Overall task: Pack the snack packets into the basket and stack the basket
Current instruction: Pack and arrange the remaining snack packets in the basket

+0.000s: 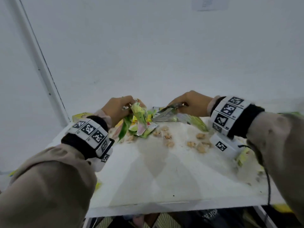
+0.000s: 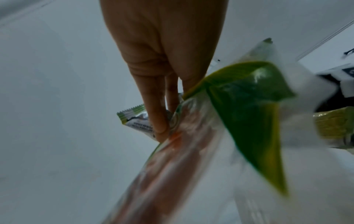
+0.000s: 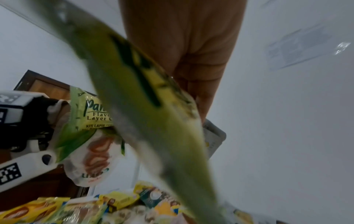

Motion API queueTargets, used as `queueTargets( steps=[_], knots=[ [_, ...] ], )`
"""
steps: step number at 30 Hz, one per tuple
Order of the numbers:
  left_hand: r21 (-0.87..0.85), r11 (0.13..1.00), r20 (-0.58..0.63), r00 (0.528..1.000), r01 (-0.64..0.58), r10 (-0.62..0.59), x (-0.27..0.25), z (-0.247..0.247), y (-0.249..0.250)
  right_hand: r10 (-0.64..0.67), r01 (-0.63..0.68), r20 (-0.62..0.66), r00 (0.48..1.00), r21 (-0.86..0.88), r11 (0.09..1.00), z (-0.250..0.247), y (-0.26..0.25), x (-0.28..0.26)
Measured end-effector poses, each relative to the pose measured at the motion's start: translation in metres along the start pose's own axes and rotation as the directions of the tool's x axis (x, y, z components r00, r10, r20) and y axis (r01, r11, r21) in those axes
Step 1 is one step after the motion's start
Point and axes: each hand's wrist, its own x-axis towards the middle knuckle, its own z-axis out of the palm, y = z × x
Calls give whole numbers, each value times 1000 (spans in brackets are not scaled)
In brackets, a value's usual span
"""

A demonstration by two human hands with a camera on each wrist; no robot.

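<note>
At the far side of the white table (image 1: 164, 178), my left hand (image 1: 128, 106) grips a bunch of green-and-white pandan layer cake packets (image 1: 139, 117) that hang down from it. In the left wrist view its fingers (image 2: 159, 121) pinch the green-and-white packet (image 2: 245, 109) together with a small silvery packet (image 2: 134, 119). My right hand (image 1: 179, 106) holds a silver-and-green packet (image 1: 169, 111), lifted just above the table. Up close that packet (image 3: 153, 113) is a blurred green-yellow band across the frame. No basket shows in any view.
Several small beige snack packets (image 1: 167, 137) lie scattered on the table's middle. A yellow box (image 1: 80, 116) sits at the far left corner, and more green packets (image 1: 199, 124) lie under my right wrist. A heap of yellow packets (image 3: 122, 201) lies below. A white wall stands close behind.
</note>
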Motion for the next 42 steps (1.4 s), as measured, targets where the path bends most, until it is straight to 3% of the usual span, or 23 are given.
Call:
queueTargets(
  steps=[6, 11, 17, 21, 27, 36, 42],
  knots=[
    [-51, 982, -119, 977, -184, 177, 41, -2, 85, 14, -23, -162, 987, -57, 998, -65, 42, -50],
    [-105, 946, -166, 943, -307, 288, 79, 34, 170, 85, -115, -219, 972, -130, 985, -103, 107, -107],
    [-151, 895, -89, 907, -420, 411, 119, 101, 264, 196, -221, -137, 971, -202, 954, -113, 198, -163],
    [-149, 894, -7, 905, -422, 426, 139, 141, 306, 273, -277, -50, 961, -235, 932, -109, 250, -187],
    [-77, 932, 154, 919, -354, 362, 167, 185, 328, 258, -241, 53, 965, -220, 945, -95, 301, -193],
    [13, 971, 377, 900, -240, 218, 215, 226, 315, 241, -192, 181, 953, -254, 948, -72, 338, -148],
    [129, 957, 534, 832, -258, 153, 233, 247, 311, 259, -163, 306, 916, -308, 937, -42, 348, -138]
  ],
)
